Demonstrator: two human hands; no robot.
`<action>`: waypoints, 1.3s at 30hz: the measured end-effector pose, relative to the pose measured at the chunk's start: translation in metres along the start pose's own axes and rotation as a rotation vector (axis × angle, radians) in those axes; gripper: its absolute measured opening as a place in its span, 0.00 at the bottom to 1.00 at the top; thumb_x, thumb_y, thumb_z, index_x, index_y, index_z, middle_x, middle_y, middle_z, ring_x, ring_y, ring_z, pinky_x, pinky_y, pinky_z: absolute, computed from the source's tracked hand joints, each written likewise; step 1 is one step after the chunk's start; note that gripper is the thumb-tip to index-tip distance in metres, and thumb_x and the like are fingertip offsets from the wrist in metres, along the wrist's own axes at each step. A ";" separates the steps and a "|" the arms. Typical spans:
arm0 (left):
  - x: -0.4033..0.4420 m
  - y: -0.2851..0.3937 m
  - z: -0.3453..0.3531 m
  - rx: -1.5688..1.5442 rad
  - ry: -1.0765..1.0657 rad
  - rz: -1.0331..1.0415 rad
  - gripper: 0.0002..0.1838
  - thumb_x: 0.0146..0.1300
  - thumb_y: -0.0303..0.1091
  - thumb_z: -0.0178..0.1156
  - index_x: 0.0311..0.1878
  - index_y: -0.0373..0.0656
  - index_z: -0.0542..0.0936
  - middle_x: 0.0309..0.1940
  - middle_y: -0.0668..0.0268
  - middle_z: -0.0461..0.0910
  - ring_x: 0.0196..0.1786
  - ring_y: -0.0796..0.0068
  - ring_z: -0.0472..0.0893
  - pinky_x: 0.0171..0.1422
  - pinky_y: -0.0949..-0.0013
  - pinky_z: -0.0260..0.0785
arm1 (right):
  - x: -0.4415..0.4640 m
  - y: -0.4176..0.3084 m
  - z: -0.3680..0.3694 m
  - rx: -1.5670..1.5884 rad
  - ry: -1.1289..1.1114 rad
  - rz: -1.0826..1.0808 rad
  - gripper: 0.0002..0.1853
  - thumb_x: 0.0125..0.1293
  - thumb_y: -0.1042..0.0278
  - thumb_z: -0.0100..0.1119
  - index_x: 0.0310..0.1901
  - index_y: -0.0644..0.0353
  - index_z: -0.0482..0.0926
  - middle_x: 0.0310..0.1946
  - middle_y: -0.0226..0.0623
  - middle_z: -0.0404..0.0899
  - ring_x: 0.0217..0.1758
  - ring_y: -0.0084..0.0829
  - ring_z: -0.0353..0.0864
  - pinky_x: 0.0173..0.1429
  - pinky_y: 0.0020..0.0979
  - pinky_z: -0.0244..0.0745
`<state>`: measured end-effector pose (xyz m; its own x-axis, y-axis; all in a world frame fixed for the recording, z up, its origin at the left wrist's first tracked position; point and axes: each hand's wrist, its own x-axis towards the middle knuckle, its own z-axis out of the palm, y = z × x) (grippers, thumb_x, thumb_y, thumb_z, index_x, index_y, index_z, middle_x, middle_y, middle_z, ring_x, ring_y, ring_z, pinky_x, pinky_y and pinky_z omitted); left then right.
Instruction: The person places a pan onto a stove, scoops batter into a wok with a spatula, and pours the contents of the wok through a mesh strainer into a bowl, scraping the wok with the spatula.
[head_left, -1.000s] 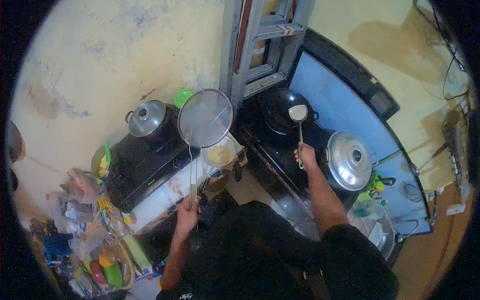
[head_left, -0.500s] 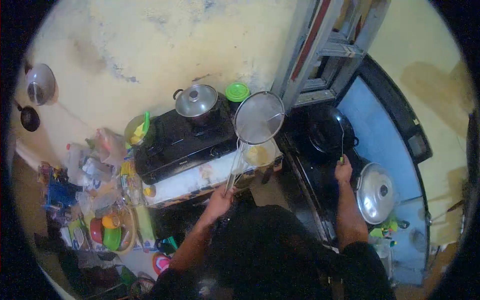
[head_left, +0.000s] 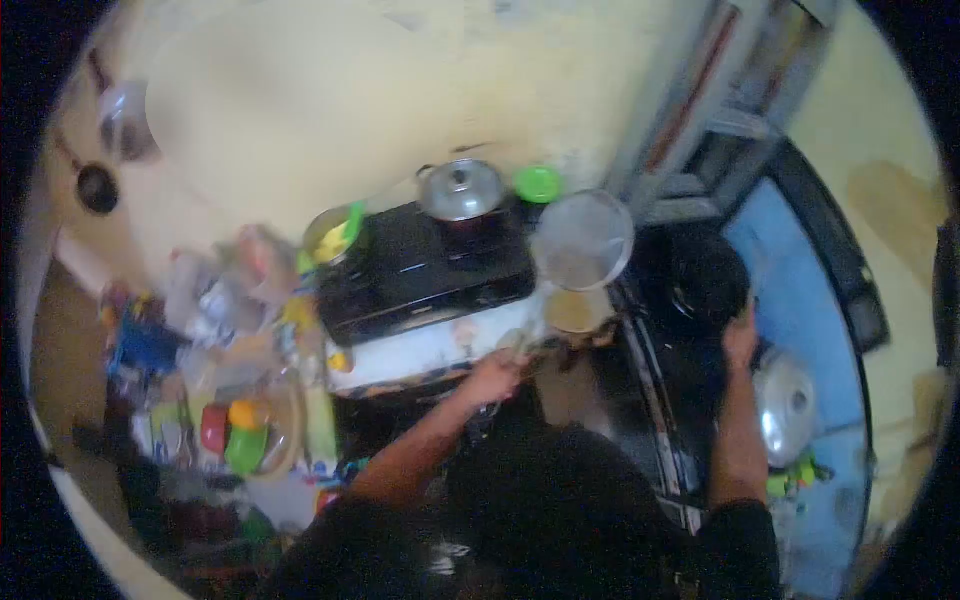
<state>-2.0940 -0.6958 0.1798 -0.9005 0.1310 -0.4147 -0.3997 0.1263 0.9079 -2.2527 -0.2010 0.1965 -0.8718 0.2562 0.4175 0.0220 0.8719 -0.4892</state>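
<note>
My left hand (head_left: 498,375) is closed round the handle of a large round mesh strainer (head_left: 585,238). The strainer's mesh is held up beside the black stove, partly above a bowl with a yellowish inside (head_left: 570,312). On the right, my right hand (head_left: 740,342) is closed at the near right edge of a dark wok (head_left: 708,270). It grips a thin metal utensil, whose lower part shows faintly inside the wok; blur hides its exact kind. The wok's contents are too dark to make out.
A black stove (head_left: 425,290) bears a lidded pot (head_left: 462,190). Beside that is a green-lidded container (head_left: 538,184). A pot with yellow contents (head_left: 335,238) stands left. A large silver lid (head_left: 786,405) lies right of my right forearm. Bags and colourful bowls (head_left: 245,450) crowd the left.
The view has turned left, so everything sits further right and looks blurred. My right hand is slightly closer to the wok, and its utensil reaches lower in it. The strainer stays raised.
</note>
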 end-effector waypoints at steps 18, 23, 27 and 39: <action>-0.016 -0.015 0.009 0.322 0.205 0.140 0.15 0.68 0.42 0.48 0.44 0.40 0.75 0.36 0.51 0.81 0.40 0.56 0.80 0.44 0.54 0.70 | 0.024 0.100 0.041 -0.246 -0.237 -0.060 0.29 0.55 0.68 0.51 0.61 0.70 0.66 0.57 0.58 0.70 0.61 0.53 0.68 0.66 0.42 0.62; -0.009 -0.023 0.009 0.353 0.269 0.271 0.14 0.69 0.40 0.48 0.47 0.41 0.75 0.31 0.53 0.79 0.35 0.59 0.79 0.41 0.55 0.70 | 0.022 0.125 0.058 -0.361 0.027 -0.257 0.31 0.57 0.64 0.58 0.62 0.67 0.65 0.50 0.54 0.75 0.51 0.50 0.76 0.55 0.42 0.74; -0.004 -0.022 0.017 0.240 0.189 0.283 0.13 0.69 0.40 0.48 0.45 0.42 0.75 0.20 0.65 0.73 0.23 0.72 0.73 0.29 0.64 0.67 | 0.019 0.135 0.065 -0.277 -0.047 -0.153 0.26 0.56 0.63 0.56 0.55 0.71 0.72 0.53 0.59 0.73 0.58 0.55 0.71 0.64 0.43 0.65; -0.003 0.015 -0.021 -0.054 -0.002 -0.007 0.10 0.66 0.32 0.52 0.49 0.46 0.77 0.18 0.75 0.67 0.18 0.85 0.65 0.19 0.77 0.58 | 0.005 0.061 0.027 -0.267 0.078 -0.208 0.26 0.55 0.75 0.48 0.58 0.69 0.68 0.52 0.54 0.75 0.51 0.54 0.75 0.58 0.43 0.70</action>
<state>-2.1008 -0.7149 0.1960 -0.8972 0.1321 -0.4215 -0.4151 0.0736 0.9068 -2.2694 -0.1578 0.1480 -0.8310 0.0842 0.5498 -0.0158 0.9845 -0.1747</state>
